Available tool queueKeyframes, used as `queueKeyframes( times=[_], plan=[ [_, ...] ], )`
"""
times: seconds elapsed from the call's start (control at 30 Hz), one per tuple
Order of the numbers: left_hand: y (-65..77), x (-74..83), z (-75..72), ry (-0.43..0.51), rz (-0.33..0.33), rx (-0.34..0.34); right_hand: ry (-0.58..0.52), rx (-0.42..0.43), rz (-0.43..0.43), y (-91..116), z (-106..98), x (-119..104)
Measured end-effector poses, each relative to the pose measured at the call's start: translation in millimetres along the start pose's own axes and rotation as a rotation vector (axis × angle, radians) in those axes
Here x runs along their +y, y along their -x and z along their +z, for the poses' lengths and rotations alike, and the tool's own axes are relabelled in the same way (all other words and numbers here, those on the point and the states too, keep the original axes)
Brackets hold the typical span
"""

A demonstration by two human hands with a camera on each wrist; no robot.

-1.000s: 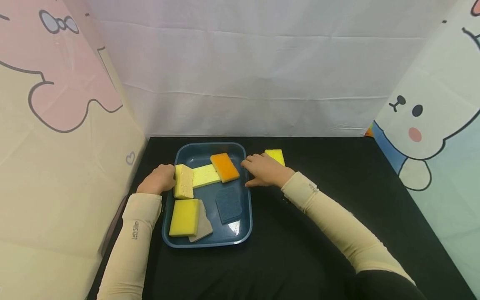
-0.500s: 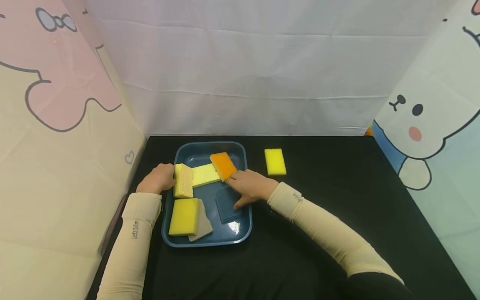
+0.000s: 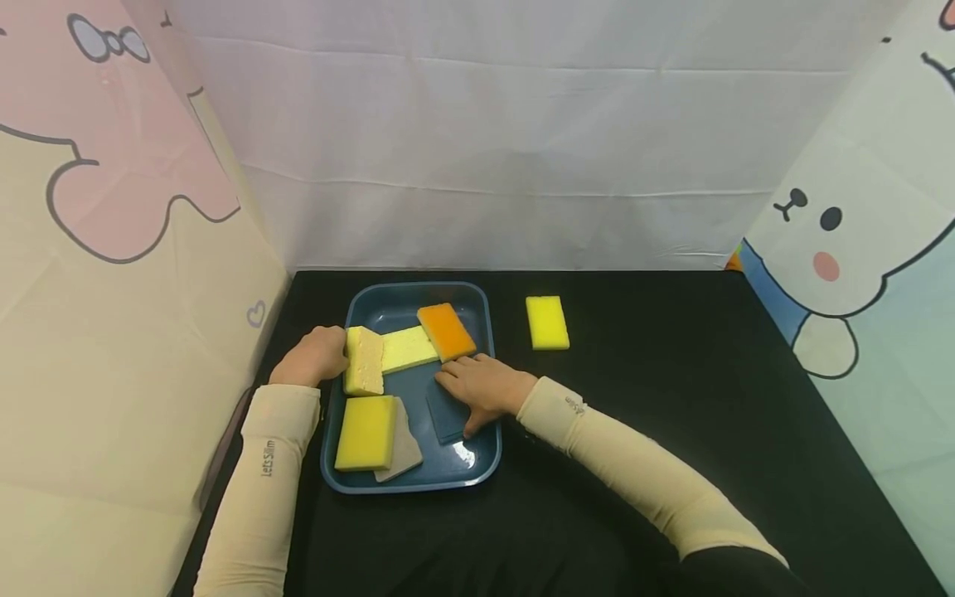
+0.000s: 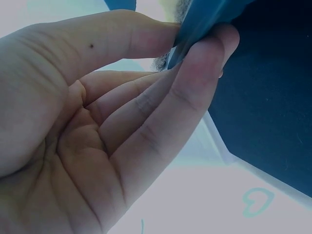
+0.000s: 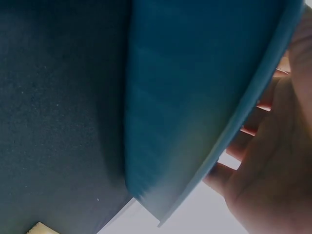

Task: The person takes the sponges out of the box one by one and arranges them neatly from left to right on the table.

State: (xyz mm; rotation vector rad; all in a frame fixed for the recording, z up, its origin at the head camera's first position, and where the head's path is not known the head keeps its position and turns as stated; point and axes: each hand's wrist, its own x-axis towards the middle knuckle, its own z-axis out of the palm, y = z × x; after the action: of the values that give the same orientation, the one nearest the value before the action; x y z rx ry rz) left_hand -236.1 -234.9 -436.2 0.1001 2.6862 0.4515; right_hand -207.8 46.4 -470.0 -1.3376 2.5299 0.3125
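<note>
My left hand point(image 3: 313, 356) pinches the left rim of a blue tray point(image 3: 418, 487); the left wrist view has thumb and fingers on either side of that rim point(image 4: 204, 22). Right beside this hand, a thick pale yellow sponge point(image 3: 364, 361) leans at the tray's left wall. My right hand point(image 3: 485, 385) reaches over the right rim, fingers extended and thumb spread, above a dark blue scouring pad point(image 3: 442, 414) that it partly covers. Its fingertips are near an orange sponge point(image 3: 446, 330). In the right wrist view the tray wall point(image 5: 195, 97) hides the fingertips.
Also in the tray are a flat light yellow sponge point(image 3: 408, 349), a bright yellow sponge point(image 3: 366, 433) and a grey pad point(image 3: 404, 448) partly under it. Another yellow sponge point(image 3: 548, 322) lies on the black table point(image 3: 634, 373) right of the tray. Cloth walls point(image 3: 485, 149) surround the table.
My right hand has moved from the tray's right rim leftward and nearer, past the orange sponge, to over the dark blue pad. The left hand stays at the rim.
</note>
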Motion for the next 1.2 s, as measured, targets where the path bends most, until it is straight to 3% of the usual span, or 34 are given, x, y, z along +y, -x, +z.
queueKeyframes(
  times=[0.4,0.93,1.2],
  plan=[
    [1.5,1.1,-0.8,0.001,-0.003,0.0,0.007,0.027,-0.005,0,-5,-1],
    [-0.7,-1.3,0.2,-0.011,0.009,-0.002,-0.085,0.047,0.021,14,-49,15],
    [-3.7,-2.3,0.8,-0.007,-0.011,-0.018,-0.099,0.062,0.057,28,-65,40]
  ],
)
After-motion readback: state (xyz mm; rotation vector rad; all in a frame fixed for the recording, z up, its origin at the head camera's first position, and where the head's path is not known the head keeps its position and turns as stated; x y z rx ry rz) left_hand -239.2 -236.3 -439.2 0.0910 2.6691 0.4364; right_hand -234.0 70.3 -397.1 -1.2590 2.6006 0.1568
